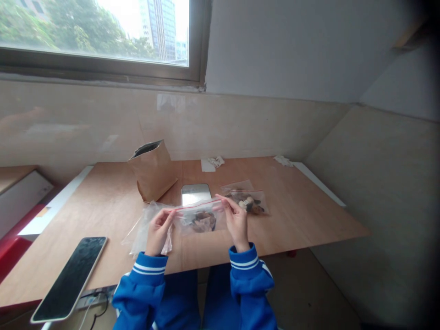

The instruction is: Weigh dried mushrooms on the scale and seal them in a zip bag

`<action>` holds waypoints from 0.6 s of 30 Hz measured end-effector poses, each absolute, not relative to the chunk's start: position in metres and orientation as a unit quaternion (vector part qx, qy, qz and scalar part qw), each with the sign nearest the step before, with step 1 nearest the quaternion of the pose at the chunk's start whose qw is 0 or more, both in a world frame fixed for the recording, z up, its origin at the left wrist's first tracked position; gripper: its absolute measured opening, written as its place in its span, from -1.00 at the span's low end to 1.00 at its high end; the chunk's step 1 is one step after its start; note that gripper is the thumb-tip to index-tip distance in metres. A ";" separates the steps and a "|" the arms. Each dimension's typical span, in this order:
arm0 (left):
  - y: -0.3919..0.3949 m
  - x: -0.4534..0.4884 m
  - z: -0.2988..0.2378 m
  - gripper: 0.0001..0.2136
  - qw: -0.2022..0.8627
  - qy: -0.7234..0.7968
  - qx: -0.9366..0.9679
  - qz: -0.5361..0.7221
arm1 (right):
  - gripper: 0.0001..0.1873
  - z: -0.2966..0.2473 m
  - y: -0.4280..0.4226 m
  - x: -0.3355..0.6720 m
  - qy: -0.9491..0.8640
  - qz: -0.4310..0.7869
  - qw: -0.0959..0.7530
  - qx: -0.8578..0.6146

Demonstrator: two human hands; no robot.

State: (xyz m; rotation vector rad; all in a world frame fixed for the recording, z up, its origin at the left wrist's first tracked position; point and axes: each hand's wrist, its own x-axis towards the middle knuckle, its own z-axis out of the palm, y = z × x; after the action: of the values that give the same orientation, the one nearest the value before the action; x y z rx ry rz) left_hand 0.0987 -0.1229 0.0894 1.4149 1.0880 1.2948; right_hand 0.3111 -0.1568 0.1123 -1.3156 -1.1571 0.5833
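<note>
A clear zip bag (185,224) with a red seal line is stretched between my two hands, with brown, dried-looking pieces inside. My left hand (160,229) pinches its upper left corner. At the upper right corner, my right hand (237,222) closes its fingers on the same seal strip. Several flat clear bags (139,229) lie on the table beside and partly behind my left hand. Just beyond my right hand, filled zip bags (254,199) with brown and pale pieces overlap one another. A flat, shiny pale device (195,193) sits behind the held bag, its near part hidden.
An open brown paper bag (153,172) stands at the back left of the wooden table (302,211). A phone (70,279) lies near the left front edge, above a power strip (92,300) with cables. Crumpled tissue (216,161) is at the back by the wall.
</note>
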 end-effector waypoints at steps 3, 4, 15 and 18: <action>-0.123 0.095 0.092 -0.79 0.442 0.451 0.566 0.530 | -0.58 0.111 -0.157 0.315 -0.493 0.255 0.607 -0.570; -0.124 0.095 0.093 -0.78 0.439 0.452 0.570 0.528 | -0.58 0.110 -0.157 0.315 -0.490 0.255 0.609 -0.570; -0.137 0.114 0.096 -0.75 0.378 0.459 0.655 0.465 | -0.66 0.104 -0.156 0.297 -0.582 0.232 0.557 -0.546; -0.136 0.107 0.090 -0.72 0.337 0.521 0.602 0.504 | -0.61 0.093 -0.154 0.306 -0.521 0.232 0.597 -0.564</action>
State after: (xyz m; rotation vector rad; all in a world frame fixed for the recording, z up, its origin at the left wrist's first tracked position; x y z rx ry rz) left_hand 0.1073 -0.1360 0.0902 1.5681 1.3572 1.3126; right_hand 0.3057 -0.1542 0.0931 -1.3091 -1.2081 0.5387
